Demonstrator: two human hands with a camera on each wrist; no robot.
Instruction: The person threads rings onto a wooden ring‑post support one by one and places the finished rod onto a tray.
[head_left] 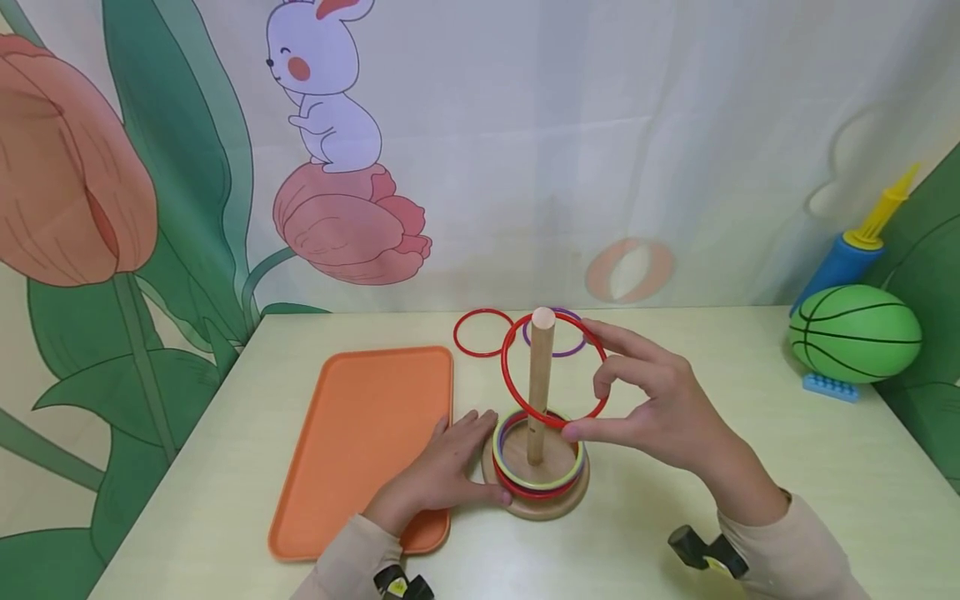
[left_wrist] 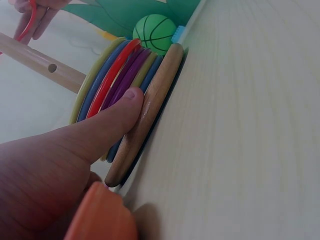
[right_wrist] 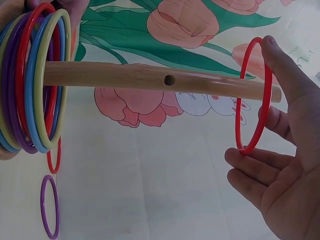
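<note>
A wooden ring stand (head_left: 541,375) stands upright on the table, with a stack of coloured rings (head_left: 501,454) around the foot of its peg. My left hand (head_left: 446,467) holds the stand low on its left side; its thumb (left_wrist: 127,107) presses the rings just above the round base (left_wrist: 150,110). Some left fingers are hidden in the left wrist view. With thumb and fingertips, my right hand (head_left: 660,400) pinches a red ring (right_wrist: 239,107). That ring encircles the peg (right_wrist: 130,77) near its top, well above the stack.
An orange tray (head_left: 367,442) lies left of the stand, partly under my left forearm. Behind the stand lie a loose red ring (head_left: 459,342) and a purple ring (head_left: 567,353). At the far right are a green ball (head_left: 855,333), a blue block (head_left: 830,388) and a blue-yellow pump (head_left: 843,258).
</note>
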